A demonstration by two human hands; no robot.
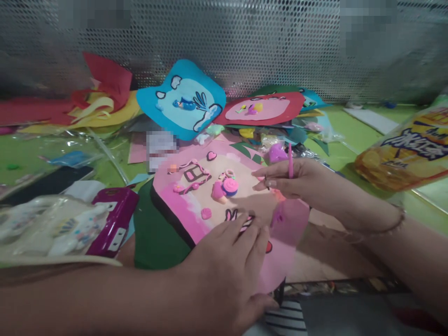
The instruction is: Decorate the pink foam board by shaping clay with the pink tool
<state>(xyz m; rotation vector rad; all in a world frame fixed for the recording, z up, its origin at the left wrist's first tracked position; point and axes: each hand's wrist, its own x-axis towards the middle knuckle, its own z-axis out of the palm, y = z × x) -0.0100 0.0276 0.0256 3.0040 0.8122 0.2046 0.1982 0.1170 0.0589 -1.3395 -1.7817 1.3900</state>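
Observation:
My left hand [233,259] lies over the lower edge of a pink sheet of paper [191,221], its fingers stretched out flat. Held in my right hand [297,179] is a thin pink stick-like tool [290,161], which rises from between the fingers; its lower end is hidden. The fingertips hover over or touch the sheet's right part; I cannot tell which. At the sheet's pale centre sits a small clay figure [220,190] with a pink and blue spiral [230,186]. Around it are a pink heart [211,156] and a pink clay-edged frame [192,176].
Behind stand a blue paper picture [182,119] and a red one [294,105] against a perforated metal panel [245,42]. At left lie a purple-and-cream case [112,214] and a dark phone-like slab [49,184]. A yellow drink bottle [402,149] lies at right.

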